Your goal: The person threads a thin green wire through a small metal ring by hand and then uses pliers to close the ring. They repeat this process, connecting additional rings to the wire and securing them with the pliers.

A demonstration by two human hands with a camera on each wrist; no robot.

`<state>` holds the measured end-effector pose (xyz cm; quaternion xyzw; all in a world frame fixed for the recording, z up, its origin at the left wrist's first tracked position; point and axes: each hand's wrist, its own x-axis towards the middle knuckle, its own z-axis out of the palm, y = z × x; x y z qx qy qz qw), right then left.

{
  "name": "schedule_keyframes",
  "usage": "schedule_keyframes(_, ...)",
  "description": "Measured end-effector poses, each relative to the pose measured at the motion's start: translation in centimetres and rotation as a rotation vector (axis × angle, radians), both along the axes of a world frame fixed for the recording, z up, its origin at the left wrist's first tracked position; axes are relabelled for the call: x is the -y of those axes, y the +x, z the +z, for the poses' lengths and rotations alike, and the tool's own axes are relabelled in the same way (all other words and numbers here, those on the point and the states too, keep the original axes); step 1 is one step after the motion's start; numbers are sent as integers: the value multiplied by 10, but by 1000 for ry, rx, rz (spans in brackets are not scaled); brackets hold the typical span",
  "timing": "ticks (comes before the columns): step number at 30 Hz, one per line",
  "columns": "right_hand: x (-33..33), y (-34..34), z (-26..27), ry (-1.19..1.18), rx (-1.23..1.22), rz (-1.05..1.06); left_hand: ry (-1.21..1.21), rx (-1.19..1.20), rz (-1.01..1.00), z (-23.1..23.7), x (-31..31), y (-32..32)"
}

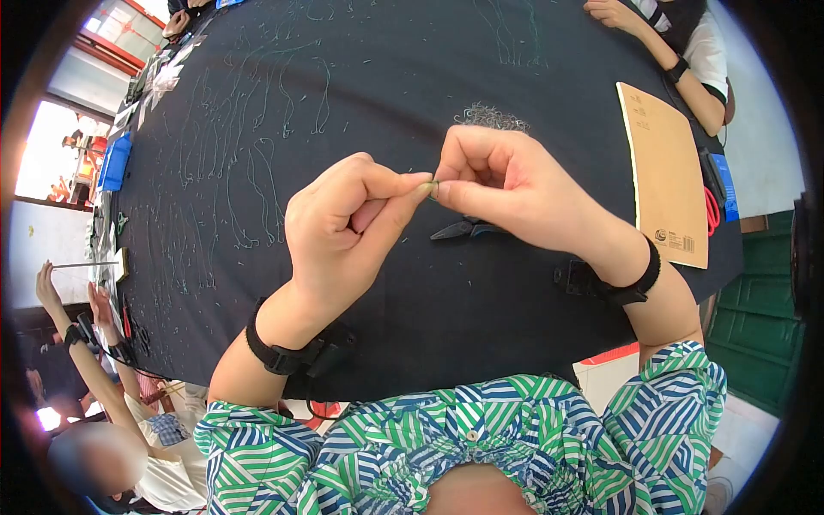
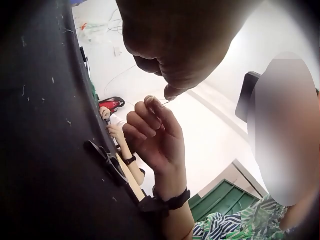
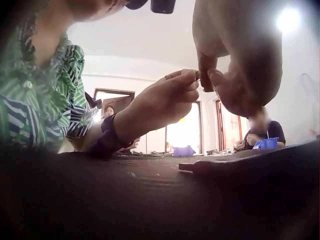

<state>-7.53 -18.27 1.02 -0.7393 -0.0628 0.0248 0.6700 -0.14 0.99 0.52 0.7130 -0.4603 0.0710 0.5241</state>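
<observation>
Over the black-covered table, my left hand (image 1: 335, 215) and right hand (image 1: 528, 184) meet fingertip to fingertip. Both pinch a thin green line (image 1: 434, 185) between thumb and forefinger; most of it is hidden by the fingertips. In the left wrist view a fine strand (image 2: 164, 102) shows between the right hand's fingertips and the left hand above. Dark-handled pliers (image 1: 459, 230) lie on the cloth just beneath the right hand. Behind it sits a small heap of tiny curved metal pieces (image 1: 493, 117).
Several thin looped lines (image 1: 257, 184) lie across the left of the black cloth (image 1: 481, 318). A tan paper folder (image 1: 669, 180) rests at the right, beside red-handled scissors (image 1: 711, 210). A blue bin (image 1: 115, 163) stands at the far left edge. Other people sit around the table.
</observation>
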Motion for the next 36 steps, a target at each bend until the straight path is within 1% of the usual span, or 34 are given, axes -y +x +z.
schedule_keyframes(1, -3, -2, -1, -23, 19, -18, -4, -22, 8, 0, -1, 0)
schedule_keyframes(2, -5, -4, 3, -126, 54, -38, -8, -43, 15, 0, -1, 0)
schedule_keyframes(5, -9, -10, 9, -372, 274, -36, -9, -59, 24, 0, -1, 0)
schedule_keyframes(6, -12, -7, 3, -444, 538, -87, -7, -62, 16, 0, 0, 0)
schedule_keyframes(8, -13, -3, 5, -494, 703, -126, -4, -67, -1, 0, 0, 0)
schedule_keyframes(10, -11, -2, 8, -513, 738, -161, 27, -13, -5, 1, -1, 1)
schedule_keyframes(12, -7, -3, 12, -500, 646, -188, 48, 17, -12, 1, 0, 1)
schedule_keyframes(15, 2, 0, 9, -352, 412, -167, 62, 28, -23, 2, 0, 0)
schedule_keyframes(19, 4, 6, 6, -218, 197, -120, 52, 45, -10, 2, -1, 1)
schedule_keyframes(22, 2, 9, -4, 7, 85, -47, 36, 18, 5, -2, -1, 1)
schedule_keyframes(25, -2, 6, -4, 15, 43, -32, 23, -6, 22, 0, -1, 2)
schedule_keyframes(28, -5, -1, 3, -169, 101, -24, 1, -38, 32, -2, -2, 3)
schedule_keyframes(31, -11, -3, 9, -463, 448, -38, -8, -24, 42, -3, -3, 6)
schedule_keyframes(32, -12, -3, 9, -516, 539, -53, -8, -10, 44, -4, -3, 7)
schedule_keyframes(35, -13, 0, 10, -561, 724, -136, 15, 71, 30, -1, -2, 8)
schedule_keyframes(36, -12, 1, 11, -569, 728, -164, 31, 72, 25, -1, -3, 8)
